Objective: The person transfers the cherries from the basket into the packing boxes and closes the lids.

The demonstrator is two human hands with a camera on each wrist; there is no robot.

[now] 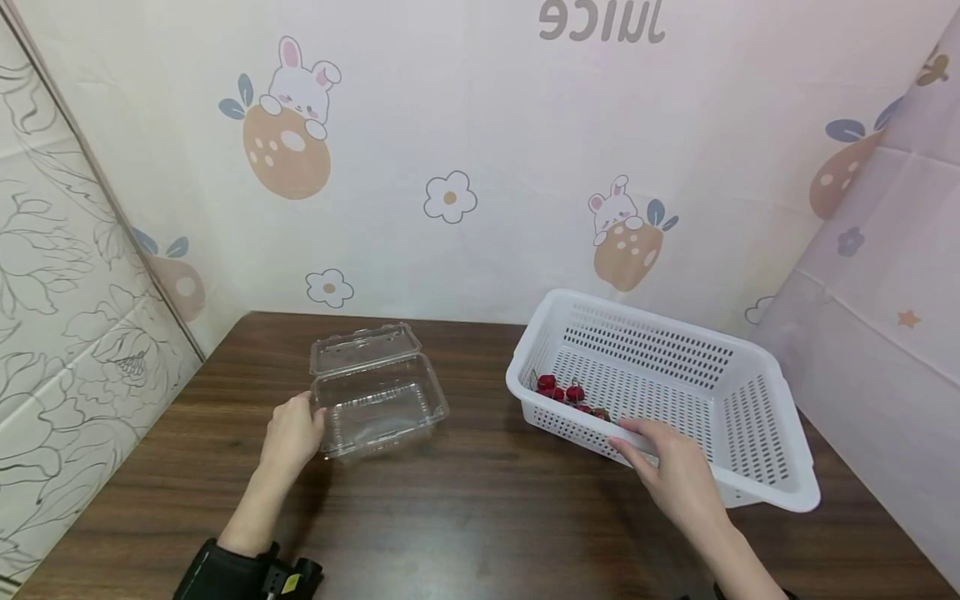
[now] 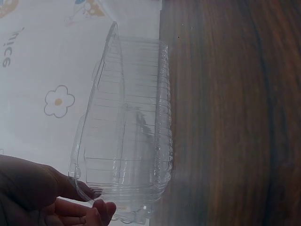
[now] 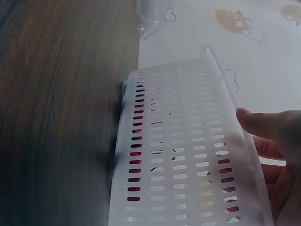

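Behind the left hand (image 1: 291, 437), at its wrist, a black strap (image 1: 232, 575) carries a yellow tag (image 1: 291, 582), any print on it too small to read. Left thumb and fingers close in a pinch on the near-side edge of a clear container (image 1: 382, 412), which lies to the right of that hand with its lid (image 1: 363, 350) open beyond. It looks thin and very light, likely to flex or crackle if squeezed and rather slick; a gentle pinch on the rim should suit it best.

Under the right hand (image 1: 678, 475) is the near rim of a white basket (image 1: 645, 342), thumb on one side and fingers curled over the other. Moulded plastic with slotted walls, it should feel fairly stiff, light for its bulk and apt to swing from one edge; two opposite rims would steady it. Inside, left of and just beyond that hand, red cherries (image 1: 575, 392) gather against the near wall: small, smooth, probably easily bruised, best lifted by the stems.

Past both hands the brown worktop (image 1: 465, 517) meets a printed curtain (image 1: 510, 125). High on it stands "Juice" (image 1: 602, 21), mirror-reversed from the head view. No brand shows on container or basket.
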